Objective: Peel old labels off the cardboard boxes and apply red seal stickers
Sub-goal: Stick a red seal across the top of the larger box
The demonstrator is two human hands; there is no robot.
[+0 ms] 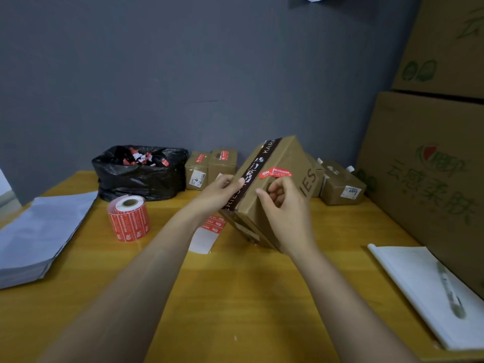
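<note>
Here, at frame centre, a rectangular cardboard box [285,158] tilts on the wooden desk [235,297]; left hand [220,191] and right hand [286,208] grasp it with curled fingers [275,192], beside a wrinkled red sticker [276,173].

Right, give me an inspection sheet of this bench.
Surface: yellow wooden table, in use.
Job's things: box tilted on its edge, dark tape across it, red sticker on its face; sticker roll upright at left; sticker strip lying by the box; small boxes at the wall.
Clutter: bin bag of peeled scraps; grey mailers stacked left; notepad with pen right.
Hands: left hand grips the box at the dark tape; right hand, fingers curled, against the box face below the red sticker, grip unclear.
Cables: nothing seen.
Surroundings: grey wall; big cartons stacked right.
</note>
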